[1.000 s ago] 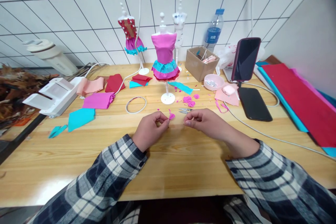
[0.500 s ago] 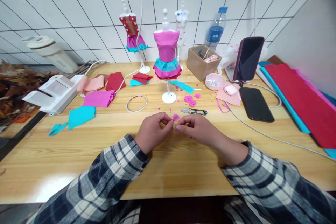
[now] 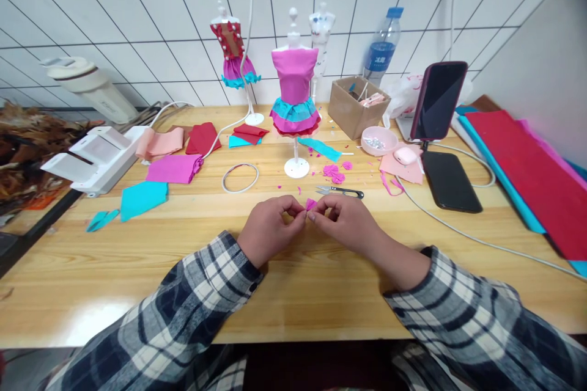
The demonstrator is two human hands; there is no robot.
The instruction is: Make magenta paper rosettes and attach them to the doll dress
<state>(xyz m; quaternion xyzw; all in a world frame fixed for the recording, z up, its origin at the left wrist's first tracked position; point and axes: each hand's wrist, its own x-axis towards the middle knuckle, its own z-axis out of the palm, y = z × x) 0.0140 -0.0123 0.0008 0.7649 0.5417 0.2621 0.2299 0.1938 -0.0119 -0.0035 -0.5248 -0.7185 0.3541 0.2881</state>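
Magenta scrap (image 3: 311, 203) is found over the desk (image 3: 293, 293), just short of the thread snips (image 3: 340, 190). Its gathered end is pinched by the left grip (image 3: 274, 226) and the right grip (image 3: 346, 218). Light, soft, easily torn material is judged; hold is best taken at the gathers, by fingertips.

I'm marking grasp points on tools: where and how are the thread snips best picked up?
Probably by the black handle, with the right hand coming from the right and above. The thread snips lie flat on the tabletop, pointed blades to the left, so the handle end faces away from the tips.
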